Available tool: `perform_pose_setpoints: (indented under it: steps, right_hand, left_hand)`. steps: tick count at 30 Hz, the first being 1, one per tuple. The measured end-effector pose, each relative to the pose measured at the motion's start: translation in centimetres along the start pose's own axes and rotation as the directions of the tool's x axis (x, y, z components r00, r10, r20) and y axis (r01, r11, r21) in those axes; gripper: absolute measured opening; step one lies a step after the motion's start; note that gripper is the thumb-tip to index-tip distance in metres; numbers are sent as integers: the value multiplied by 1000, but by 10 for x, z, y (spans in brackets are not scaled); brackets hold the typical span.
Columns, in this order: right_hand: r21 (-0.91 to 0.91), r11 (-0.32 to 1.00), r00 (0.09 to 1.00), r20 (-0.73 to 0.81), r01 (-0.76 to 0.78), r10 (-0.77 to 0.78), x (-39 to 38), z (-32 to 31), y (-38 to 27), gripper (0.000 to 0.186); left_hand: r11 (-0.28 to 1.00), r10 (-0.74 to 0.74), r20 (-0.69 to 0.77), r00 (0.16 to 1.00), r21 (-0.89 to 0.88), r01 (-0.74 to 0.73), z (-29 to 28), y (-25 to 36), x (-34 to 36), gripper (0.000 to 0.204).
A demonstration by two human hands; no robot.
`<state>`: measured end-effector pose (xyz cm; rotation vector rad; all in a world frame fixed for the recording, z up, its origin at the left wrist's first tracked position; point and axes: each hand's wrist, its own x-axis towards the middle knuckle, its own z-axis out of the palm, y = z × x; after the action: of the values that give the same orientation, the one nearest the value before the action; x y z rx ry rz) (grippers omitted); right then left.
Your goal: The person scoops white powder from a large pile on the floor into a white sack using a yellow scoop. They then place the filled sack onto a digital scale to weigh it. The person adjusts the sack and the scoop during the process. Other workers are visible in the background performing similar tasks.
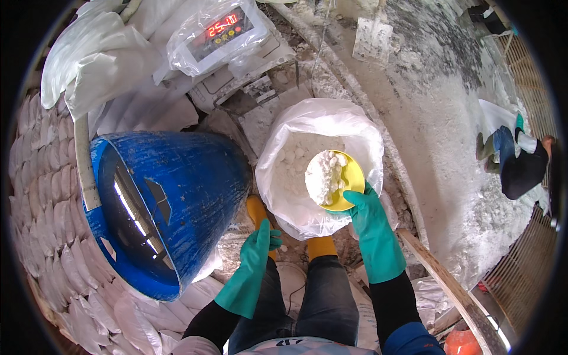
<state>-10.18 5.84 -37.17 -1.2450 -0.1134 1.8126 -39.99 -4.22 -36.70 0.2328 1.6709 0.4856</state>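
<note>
My right hand, in a long green rubber glove, grips the rim of a yellow bowl. White lumpy powder fills one side of the bowl, which is held over the mouth of a bag. That bag is white plastic, wide at the top, and has off-white powder inside. My left hand, gloved the same way, holds nothing. Its fingers are apart, near my yellow boot and below the bag's left side.
A blue plastic barrel leans at the left, beside stacked white sacks. Beyond it stands a plastic-wrapped scale display. A powder-covered floor stretches right, where another person works. A wooden plank lies near my right arm.
</note>
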Motion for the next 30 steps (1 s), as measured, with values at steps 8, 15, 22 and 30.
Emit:
perform_pose_setpoints:
  steps: [8, 15, 22, 30]
  right_hand:
    - [68, 997, 998, -52, 27, -23, -12, -2, 13, 61]
    - [119, 991, 998, -36, 64, -60, -21, 3, 11, 60]
    - [158, 984, 996, -22, 88, -86, -26, -3, 11, 62]
    - [273, 961, 999, -21, 49, -45, -68, -35, -10, 57]
  left_hand:
    - [999, -45, 60, 997, 22, 43, 4, -17, 4, 76]
    - [999, -39, 75, 996, -7, 40, 10, -35, -1, 76]
    - [998, -56, 90, 994, 11, 55, 13, -42, -2, 74]
    - [982, -113, 29, 993, 156, 107, 12, -56, 6, 74]
